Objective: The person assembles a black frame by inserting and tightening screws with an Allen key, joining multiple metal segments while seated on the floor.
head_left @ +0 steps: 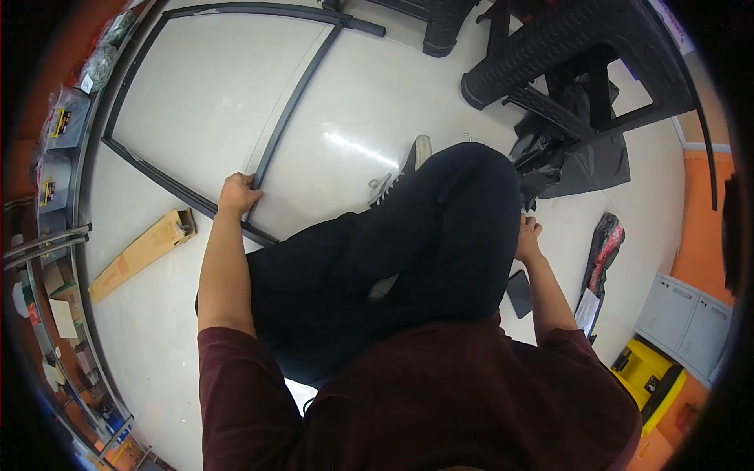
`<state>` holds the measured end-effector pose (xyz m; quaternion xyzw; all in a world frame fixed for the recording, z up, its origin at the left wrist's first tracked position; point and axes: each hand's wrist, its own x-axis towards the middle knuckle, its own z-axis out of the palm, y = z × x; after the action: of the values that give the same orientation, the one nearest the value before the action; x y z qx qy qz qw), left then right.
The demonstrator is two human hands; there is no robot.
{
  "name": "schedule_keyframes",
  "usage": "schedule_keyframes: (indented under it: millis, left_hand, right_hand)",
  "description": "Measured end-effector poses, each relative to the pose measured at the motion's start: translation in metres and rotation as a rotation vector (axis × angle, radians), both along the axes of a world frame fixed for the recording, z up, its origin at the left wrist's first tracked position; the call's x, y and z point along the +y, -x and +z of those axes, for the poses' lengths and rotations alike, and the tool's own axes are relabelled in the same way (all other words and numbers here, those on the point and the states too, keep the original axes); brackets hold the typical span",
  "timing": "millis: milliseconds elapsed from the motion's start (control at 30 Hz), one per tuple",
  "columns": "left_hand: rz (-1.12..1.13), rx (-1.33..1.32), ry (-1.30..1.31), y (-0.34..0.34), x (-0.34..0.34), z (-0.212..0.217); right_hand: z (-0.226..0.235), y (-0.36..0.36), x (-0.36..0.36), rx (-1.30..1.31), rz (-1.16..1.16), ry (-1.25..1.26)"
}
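Note:
A dark grey rectangular frame (290, 118) of slim bars lies on the pale floor at the upper left. At its near corner, my left hand (239, 196) is closed round one of the bars. On the other side of my raised knee, my right hand (528, 238) is partly hidden by the dark trousers. Its fingers are curled, close to the lower tip of a crumpled black plastic bag (538, 161); whatever they hold does not show clearly. A dark flat phone-like object (519, 294) rests on the floor by my right forearm.
A long cardboard box (145, 255) lies left of the frame, beside shelving with bins (67, 118). Black plastic stools (581, 67) stand at the upper right. A black and red wrapped bundle (603, 259) lies at right, near grey lockers (685, 322) and a yellow object (648, 381).

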<state>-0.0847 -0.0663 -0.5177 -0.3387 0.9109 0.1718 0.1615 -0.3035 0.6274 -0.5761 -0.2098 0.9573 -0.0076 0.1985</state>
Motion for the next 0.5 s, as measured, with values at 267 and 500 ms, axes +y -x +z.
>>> schedule_keyframes:
  millis: [267,500]
  left_hand:
    - [0.013,0.035,-0.045,-0.002,0.004,0.009]
    - [0.038,0.014,-0.115,0.005,0.003,0.011]
  right_hand:
    - [0.006,-0.004,-0.006,0.017,-0.005,0.025]
    - [0.002,-0.011,-0.004,0.033,0.004,0.052]
